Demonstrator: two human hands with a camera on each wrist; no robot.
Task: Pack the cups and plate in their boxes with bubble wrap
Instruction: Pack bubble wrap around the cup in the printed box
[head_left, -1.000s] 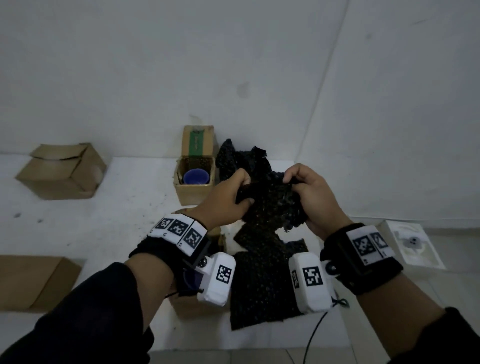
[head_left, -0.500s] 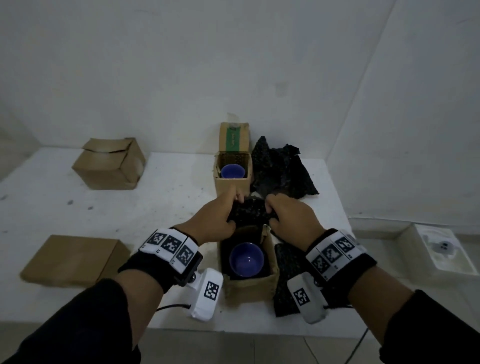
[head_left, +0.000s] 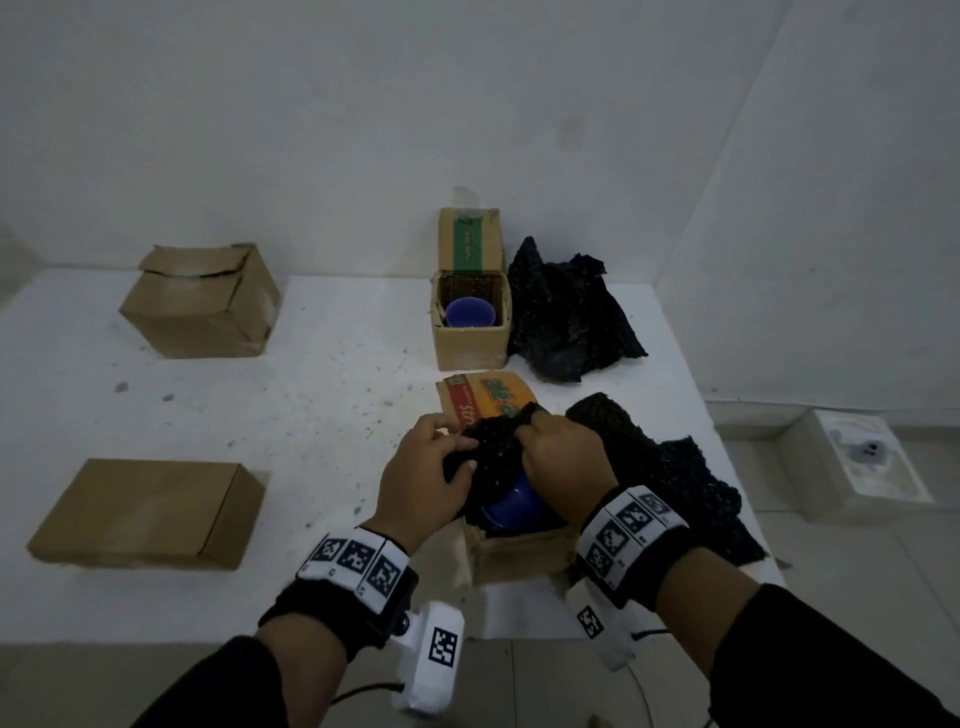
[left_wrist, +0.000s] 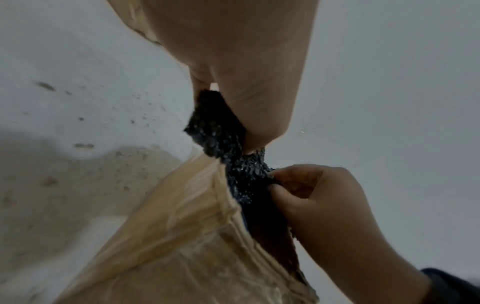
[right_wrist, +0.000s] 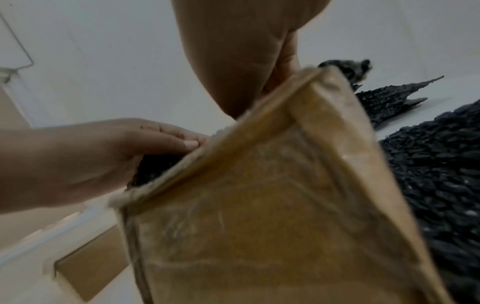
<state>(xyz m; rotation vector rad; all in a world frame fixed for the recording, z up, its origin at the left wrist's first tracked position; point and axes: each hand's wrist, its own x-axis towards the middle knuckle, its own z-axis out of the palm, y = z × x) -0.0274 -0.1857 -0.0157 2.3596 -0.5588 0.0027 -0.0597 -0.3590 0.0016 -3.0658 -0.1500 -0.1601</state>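
A small open cardboard box (head_left: 519, 558) stands at the table's near edge with a blue cup (head_left: 511, 506) inside. Both hands hold one crumpled piece of black bubble wrap (head_left: 493, 441) over the cup's far side. My left hand (head_left: 457, 447) pinches its left end and my right hand (head_left: 535, 436) grips its right end. In the left wrist view the thumb and fingers pinch the bubble wrap (left_wrist: 218, 127) just above the box wall (left_wrist: 194, 226). A second open box (head_left: 470, 348) farther back holds another blue cup (head_left: 470, 312). No plate shows.
A black bubble wrap pile (head_left: 566, 322) lies right of the far box, and another sheet (head_left: 685, 483) lies right of the near box. A closed box (head_left: 202, 306) sits back left, a flat box (head_left: 145, 514) front left. Walls close the back and right.
Both hands came down with the bubble wrap from chest height to the near box, and the wrap now sits against the cup's far side.
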